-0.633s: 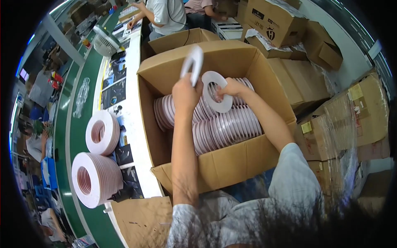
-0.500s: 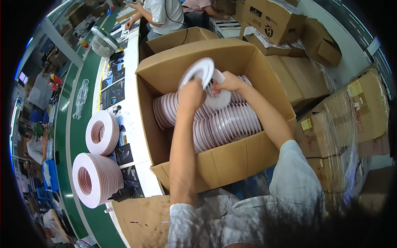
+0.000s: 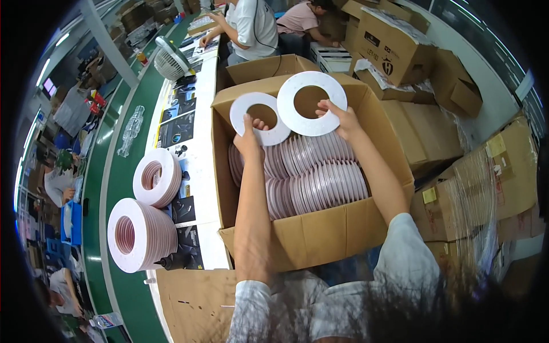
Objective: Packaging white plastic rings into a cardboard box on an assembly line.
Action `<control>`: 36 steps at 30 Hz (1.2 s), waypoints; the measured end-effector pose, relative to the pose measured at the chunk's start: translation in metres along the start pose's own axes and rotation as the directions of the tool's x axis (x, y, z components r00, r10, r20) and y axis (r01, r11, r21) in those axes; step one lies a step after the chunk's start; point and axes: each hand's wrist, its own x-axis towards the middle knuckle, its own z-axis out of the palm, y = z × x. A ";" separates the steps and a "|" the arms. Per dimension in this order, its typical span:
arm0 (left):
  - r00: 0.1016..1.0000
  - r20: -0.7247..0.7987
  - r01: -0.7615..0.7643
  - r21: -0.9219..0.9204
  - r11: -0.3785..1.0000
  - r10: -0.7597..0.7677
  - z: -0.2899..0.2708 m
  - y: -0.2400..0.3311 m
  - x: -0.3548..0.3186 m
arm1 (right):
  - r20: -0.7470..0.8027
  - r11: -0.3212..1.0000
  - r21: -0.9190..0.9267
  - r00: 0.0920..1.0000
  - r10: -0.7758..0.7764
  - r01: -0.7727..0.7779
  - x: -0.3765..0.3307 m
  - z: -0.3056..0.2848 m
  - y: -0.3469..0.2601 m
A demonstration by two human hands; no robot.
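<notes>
My left hand grips a flat white ring by its lower edge, with fingers through the hole. A second white ring is pinched at its right side in my right hand, thumb on its face. The two rings overlap slightly, faces turned toward me, above an open cardboard box. Inside the box, rows of similar rings stand on edge, packed closely, with a pinkish tint between them.
On the left, two stacks of rings, a larger stack and a smaller stack, lie by a green conveyor. A small fan stands farther along. Cartons crowd the right. Two people work beyond the box.
The rings were together and blurred, low in the box; now they are raised and spread apart, one per hand. My view has shifted slightly, moving the scene rightward.
</notes>
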 end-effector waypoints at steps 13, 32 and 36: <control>0.838 0.407 0.419 -0.055 0.906 -0.363 0.036 -0.023 -0.021 | 0.091 0.331 -0.931 0.976 -0.195 0.154 0.006 -0.014 0.043; 0.982 0.185 -0.169 0.735 0.657 0.046 0.063 -0.046 -0.043 | 0.871 -0.334 -0.391 0.462 0.168 0.858 0.016 0.275 -0.022; 0.730 0.621 -0.618 0.422 0.663 0.285 0.010 -0.095 -0.016 | 0.882 -0.146 -0.184 0.229 0.412 0.972 -0.018 0.409 0.088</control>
